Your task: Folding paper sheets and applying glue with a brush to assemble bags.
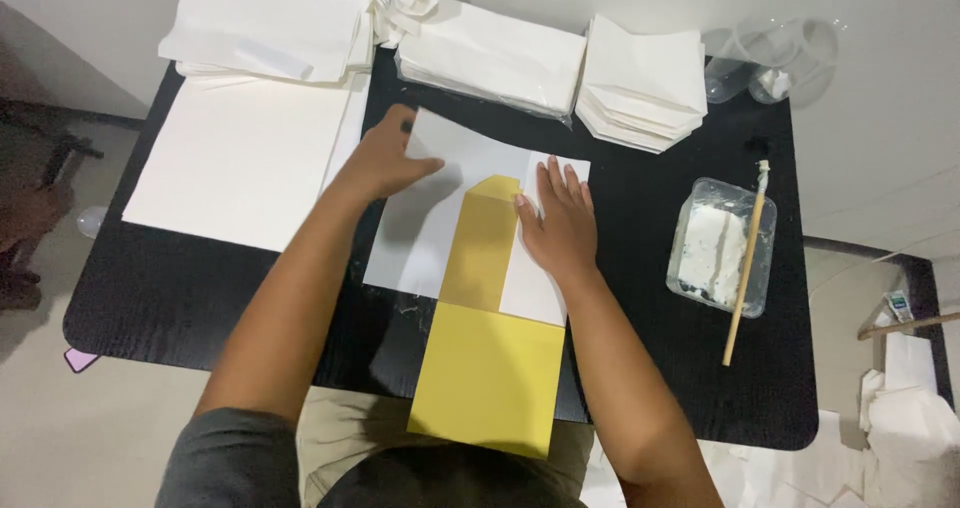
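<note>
Fingers (425,164) of left hand (385,158) curled loosely over top left edge of white sheet (425,223), thumb up near corner, tips partly tucked out of sight; grip on edge or mere press not clear. Further left, large white sheets (235,158) lying flat, folded paper stack (265,33) above, upper part cut off by frame. At centre, yellow template (487,353) lying on white sheet, lower end hanging past black table (160,298) edge and partly hidden by head. Right hand (558,223) flat, fingers spread and straight, pressing folded white flap against yellow strip, grasping nothing. Behind, bagged white paper (490,58) and stack of folded pieces (640,83). Far right, clear tub of white paste (720,248) with wooden stick (747,263) across; clear cups (770,63) hard to make out.
</note>
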